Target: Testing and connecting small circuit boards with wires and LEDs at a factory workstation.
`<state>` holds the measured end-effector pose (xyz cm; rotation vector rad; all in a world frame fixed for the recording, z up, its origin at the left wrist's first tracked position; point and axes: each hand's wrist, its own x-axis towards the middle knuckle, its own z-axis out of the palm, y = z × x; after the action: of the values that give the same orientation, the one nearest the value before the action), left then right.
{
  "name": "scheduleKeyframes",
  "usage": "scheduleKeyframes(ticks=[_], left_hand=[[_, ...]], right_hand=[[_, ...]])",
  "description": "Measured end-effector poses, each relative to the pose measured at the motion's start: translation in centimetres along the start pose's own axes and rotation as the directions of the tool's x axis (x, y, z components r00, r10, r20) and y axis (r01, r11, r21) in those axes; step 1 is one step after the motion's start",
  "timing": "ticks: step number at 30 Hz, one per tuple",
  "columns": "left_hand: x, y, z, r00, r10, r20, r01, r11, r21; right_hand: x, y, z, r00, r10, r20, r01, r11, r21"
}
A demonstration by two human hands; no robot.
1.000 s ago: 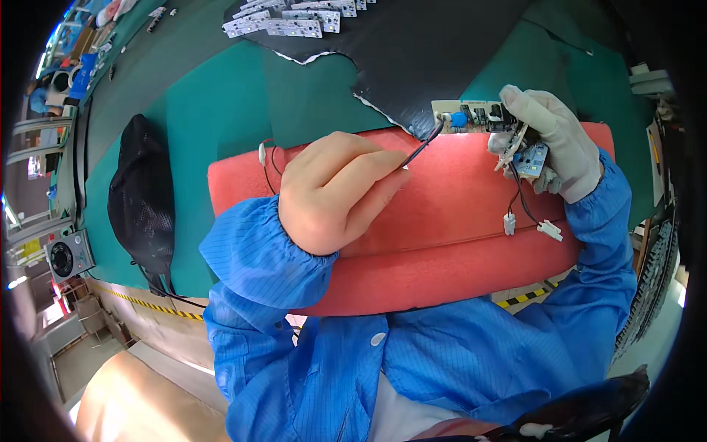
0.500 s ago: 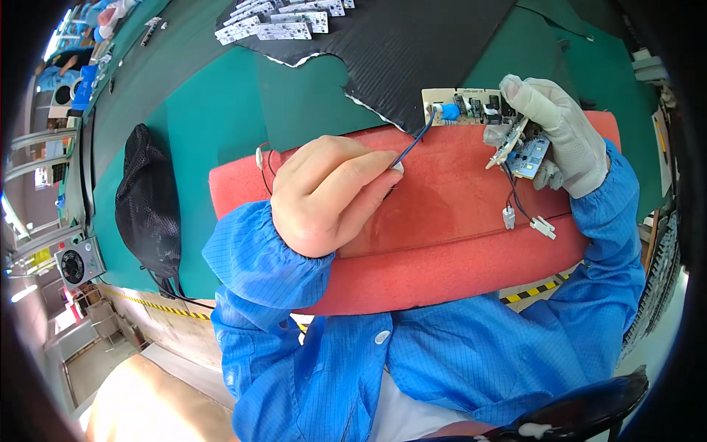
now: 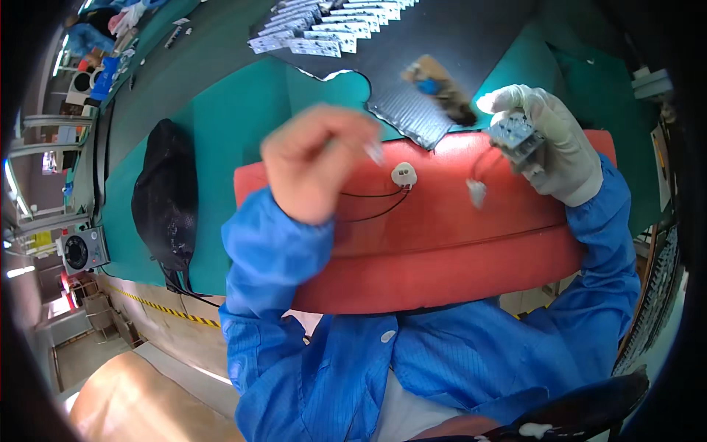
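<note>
My left hand point(image 3: 313, 162), bare and smeared by motion, hovers over the left part of the red pad point(image 3: 456, 243). Its fingers pinch a small white piece point(image 3: 374, 152), too blurred to name closely. Beside it on the pad lies a round white two-hole socket point(image 3: 403, 174) with thin black wires running left. My right hand point(image 3: 563, 144), in a white glove, is closed around small circuit boards point(image 3: 515, 136). A white connector point(image 3: 476, 193) dangles from them on wires. Between the hands, beyond the pad, a blurred brown circuit board point(image 3: 440, 90) with a blue component appears tilted over the black sheet.
Several narrow circuit boards point(image 3: 317, 46) stand in rows on the black corrugated sheet point(image 3: 471, 44) at the back. A black mesh bag point(image 3: 163, 195) lies on the green mat point(image 3: 236, 103) to the left. A small fan unit point(image 3: 81, 250) sits farther left.
The brown board has left the pad's far edge, moving away and tilting. The round socket now shows on the pad. My left hand has shifted slightly; the right has turned the boards it holds.
</note>
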<state>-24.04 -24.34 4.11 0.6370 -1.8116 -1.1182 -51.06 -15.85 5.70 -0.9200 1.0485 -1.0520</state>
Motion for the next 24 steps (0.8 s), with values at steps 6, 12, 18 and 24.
scheduleKeyframes(ticks=[6,12,18,24], left_hand=[[2.8,-2.2,-2.5,0.655,-0.093,-0.750,-0.195,0.938,-0.286],[-1.3,0.3,2.5,0.973,-0.073,0.218,0.057,0.995,0.080],[-1.6,0.6,2.2,0.968,-0.223,0.118,0.242,0.954,-0.179],[-2.0,0.6,1.5,0.946,-0.277,0.167,0.311,0.922,-0.230]], right_hand=[[0.2,-0.9,2.3,0.999,-0.020,0.027,0.017,0.993,0.114],[0.1,-1.2,3.9,0.988,-0.104,0.116,0.080,0.977,0.197],[-0.5,-1.4,2.5,0.993,0.095,-0.067,-0.096,0.995,-0.004],[-1.2,-3.0,3.2,0.996,0.049,-0.074,-0.073,0.929,-0.362]])
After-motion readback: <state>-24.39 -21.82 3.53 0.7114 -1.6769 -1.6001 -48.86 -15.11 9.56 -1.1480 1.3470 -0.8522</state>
